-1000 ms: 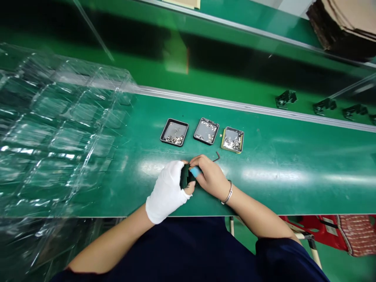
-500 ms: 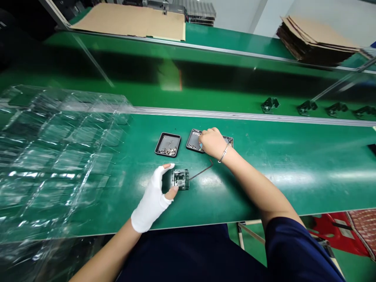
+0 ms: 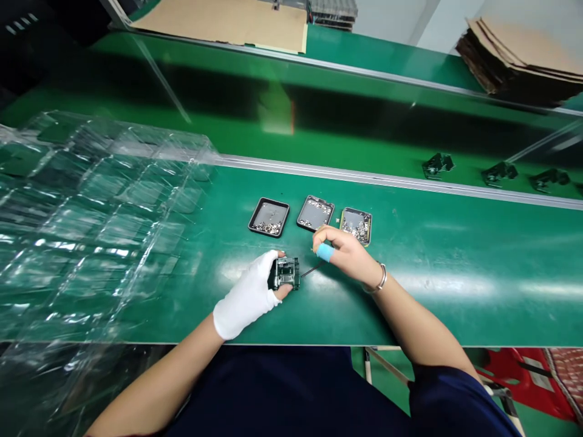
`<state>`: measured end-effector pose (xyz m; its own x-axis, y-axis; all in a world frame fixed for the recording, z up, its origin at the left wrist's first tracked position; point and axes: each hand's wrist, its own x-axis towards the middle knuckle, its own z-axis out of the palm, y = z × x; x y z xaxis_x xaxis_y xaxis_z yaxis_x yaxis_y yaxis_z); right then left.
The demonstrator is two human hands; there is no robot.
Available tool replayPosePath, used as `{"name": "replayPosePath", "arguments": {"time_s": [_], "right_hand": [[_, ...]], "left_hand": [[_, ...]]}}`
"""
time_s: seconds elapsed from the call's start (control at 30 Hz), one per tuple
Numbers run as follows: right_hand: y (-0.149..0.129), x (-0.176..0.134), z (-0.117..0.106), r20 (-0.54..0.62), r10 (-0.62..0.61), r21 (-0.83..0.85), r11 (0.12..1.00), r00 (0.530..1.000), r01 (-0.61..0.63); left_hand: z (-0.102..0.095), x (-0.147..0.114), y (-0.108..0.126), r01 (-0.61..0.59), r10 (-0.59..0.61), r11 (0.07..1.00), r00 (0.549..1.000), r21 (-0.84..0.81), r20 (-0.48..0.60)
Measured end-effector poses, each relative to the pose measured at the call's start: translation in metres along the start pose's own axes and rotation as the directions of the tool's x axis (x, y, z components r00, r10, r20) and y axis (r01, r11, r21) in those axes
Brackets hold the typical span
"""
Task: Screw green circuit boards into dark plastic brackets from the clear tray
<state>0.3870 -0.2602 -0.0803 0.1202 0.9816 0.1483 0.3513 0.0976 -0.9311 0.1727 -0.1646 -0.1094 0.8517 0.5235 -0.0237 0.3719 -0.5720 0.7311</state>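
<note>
My left hand, in a white fingerless glove, grips a small dark block-shaped part on the green bench, thumb on its near side and fingers on its far side. My right hand has its fingers pinched together, with a blue wrap around one digit. What it holds, if anything, is too small to make out. Below those fingertips lies a thin dark L-shaped key, its far end now covered by the hand. Beyond the hands sit the left tray, the middle tray and the right tray, each with small shiny metal pieces.
Clear plastic blister trays cover the bench's left side. Along the metal rail at the back, several dark parts stand in a row at right. Cardboard sheets and a cardboard stack lie on the far shelf.
My right hand has left the middle tray and come back toward me, beside the part. My left hand has closed around the part. The whole view has shifted slightly.
</note>
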Motion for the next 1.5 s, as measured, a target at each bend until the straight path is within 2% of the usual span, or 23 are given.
{"name": "replayPosePath", "arguments": {"time_s": [0.07, 0.17, 0.23, 0.3, 0.43, 0.5, 0.6, 0.7, 0.93, 1.2, 1.33, 1.4, 1.5], "right_hand": [[-0.006, -0.008, 0.013, 0.025, -0.068, -0.065, 0.995, 0.997, 0.07], [-0.011, -0.015, 0.026, 0.053, -0.166, -0.234, 0.957, 0.985, 0.174], [-0.01, -0.014, 0.027, 0.04, -0.209, -0.337, 0.918, 0.977, 0.21], [-0.005, -0.006, 0.02, 0.001, -0.216, -0.45, 0.872, 0.976, 0.194], [0.019, 0.027, -0.009, -0.13, -0.069, -0.703, 0.71, 0.989, -0.043], [0.033, 0.044, -0.021, -0.146, 0.028, -0.786, 0.604, 0.989, -0.133], [0.047, 0.061, -0.029, -0.102, 0.132, -0.857, 0.492, 0.986, -0.154], [0.053, 0.064, -0.029, -0.06, 0.148, -0.89, 0.441, 0.987, -0.121], [0.057, 0.059, -0.028, -0.039, 0.12, -0.918, 0.388, 0.992, -0.083], [0.055, 0.06, -0.033, -0.071, 0.134, -0.857, 0.499, 0.988, -0.129], [0.052, 0.059, -0.036, -0.062, 0.144, -0.845, 0.519, 0.988, -0.129], [0.05, 0.06, -0.037, -0.047, 0.162, -0.855, 0.504, 0.986, -0.123], [0.046, 0.064, -0.037, -0.021, 0.228, -0.894, 0.432, 0.973, -0.12]], "left_hand": [[0.001, 0.0, 0.004, -0.028, 0.029, 1.0, 0.998, 0.007, -0.06], [0.0, -0.001, 0.011, -0.128, 0.14, 0.988, 0.978, 0.082, -0.156], [0.0, -0.002, 0.013, -0.18, 0.207, 0.972, 0.961, 0.153, -0.184], [0.001, -0.002, 0.013, -0.201, 0.243, 0.957, 0.949, 0.207, -0.2], [0.006, 0.001, 0.008, -0.198, 0.245, 0.95, 0.953, 0.242, -0.181], [0.007, 0.002, 0.006, -0.201, 0.242, 0.95, 0.957, 0.237, -0.158], [0.007, 0.002, 0.004, -0.186, 0.218, 0.962, 0.964, 0.199, -0.153], [0.006, 0.003, 0.003, -0.162, 0.185, 0.974, 0.971, 0.158, -0.149], [0.008, 0.004, 0.002, -0.163, 0.182, 0.977, 0.973, 0.136, -0.141], [0.007, 0.003, 0.003, -0.162, 0.186, 0.975, 0.971, 0.155, -0.152], [0.007, 0.004, 0.003, -0.157, 0.182, 0.975, 0.971, 0.157, -0.154], [0.007, 0.004, 0.004, -0.148, 0.171, 0.977, 0.974, 0.154, -0.149], [0.007, 0.004, 0.004, -0.141, 0.163, 0.978, 0.977, 0.154, -0.141]]}}
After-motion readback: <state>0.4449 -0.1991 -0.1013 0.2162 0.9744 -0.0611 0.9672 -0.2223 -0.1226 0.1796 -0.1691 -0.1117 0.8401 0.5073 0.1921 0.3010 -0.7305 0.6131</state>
